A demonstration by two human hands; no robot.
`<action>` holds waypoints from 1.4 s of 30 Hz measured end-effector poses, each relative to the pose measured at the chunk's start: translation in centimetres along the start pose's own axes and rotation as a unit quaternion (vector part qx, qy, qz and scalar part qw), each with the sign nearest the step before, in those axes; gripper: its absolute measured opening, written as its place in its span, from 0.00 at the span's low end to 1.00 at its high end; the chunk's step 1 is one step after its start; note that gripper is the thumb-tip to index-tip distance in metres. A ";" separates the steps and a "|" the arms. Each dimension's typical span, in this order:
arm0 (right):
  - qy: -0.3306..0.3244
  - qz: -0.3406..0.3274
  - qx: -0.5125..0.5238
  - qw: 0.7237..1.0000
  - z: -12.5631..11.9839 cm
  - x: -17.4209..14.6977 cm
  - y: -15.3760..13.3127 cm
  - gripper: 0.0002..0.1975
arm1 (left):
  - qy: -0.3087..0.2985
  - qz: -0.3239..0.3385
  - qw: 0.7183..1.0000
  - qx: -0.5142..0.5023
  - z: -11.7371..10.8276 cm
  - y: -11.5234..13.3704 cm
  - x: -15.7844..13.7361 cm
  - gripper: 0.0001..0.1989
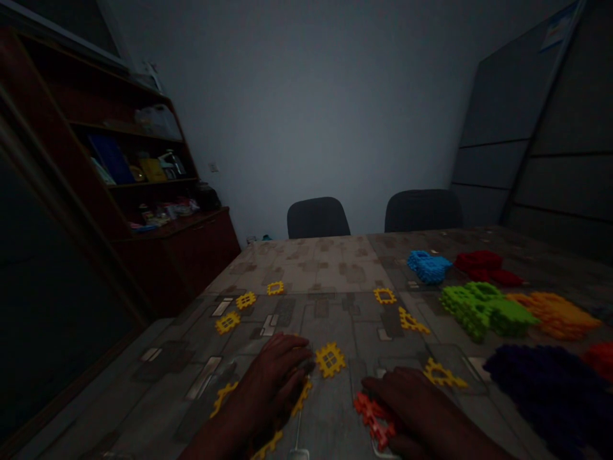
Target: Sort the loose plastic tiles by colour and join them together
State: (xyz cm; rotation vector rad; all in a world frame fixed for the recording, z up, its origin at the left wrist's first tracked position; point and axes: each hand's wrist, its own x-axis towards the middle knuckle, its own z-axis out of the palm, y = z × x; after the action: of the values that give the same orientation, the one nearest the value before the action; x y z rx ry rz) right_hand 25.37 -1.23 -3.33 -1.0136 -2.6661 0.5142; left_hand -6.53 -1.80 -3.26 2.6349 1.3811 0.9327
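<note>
My left hand [280, 367] rests low over the table, its fingers loosely bent and apart, with a yellow toothed building piece [301, 397] partly hidden under it. To its right lies a square yellow window piece [330, 360], apart from both hands. My right hand [409, 396] has its fingers and thumb around a red-orange toothed piece [375, 418] at the table's near side. A yellow piece [223, 397] shows left of my left wrist, and another yellow edge [268, 445] appears below it. A yellow triangular piece [443, 374] lies beyond my right hand.
More yellow pieces [227, 322] are spread on the patterned tablecloth [316, 262]. At the right stand stacks in blue [428, 266], dark red [481, 265], green [488, 308], orange [555, 313] and dark purple [550, 393]. Two chairs [318, 217] are behind the table.
</note>
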 end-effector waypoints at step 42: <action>0.006 0.074 0.030 0.997 0.1 -0.2 0.8 0.35 | -0.060 0.001 0.998 -0.009 -0.4 0.3 0.5 0.11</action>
State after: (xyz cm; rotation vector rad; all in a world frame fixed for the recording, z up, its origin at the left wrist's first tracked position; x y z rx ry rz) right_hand 25.94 -0.83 -3.76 -1.1974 -2.5604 0.6120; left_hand -6.32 -1.68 -2.62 2.6310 1.3370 0.7685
